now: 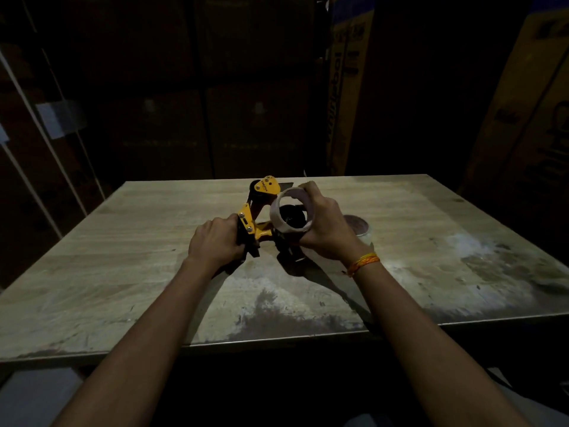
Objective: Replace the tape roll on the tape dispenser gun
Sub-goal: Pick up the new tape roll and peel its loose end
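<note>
A yellow and black tape dispenser gun [258,211] stands on the wooden table [123,272], near its middle. My left hand [215,241] is closed around the gun's handle. My right hand [326,229] grips a pale cardboard tape core [277,215], held just above the gun's black spool hub [292,218], which shows through the core's opening. A clear tape roll [361,231] lies flat on the table to the right, partly hidden behind my right hand.
Stacked cardboard boxes [348,87] stand in the dark behind the table. The table's near edge [277,342] runs across the lower part of the view. Worn dark and pale patches mark the tabletop on the right.
</note>
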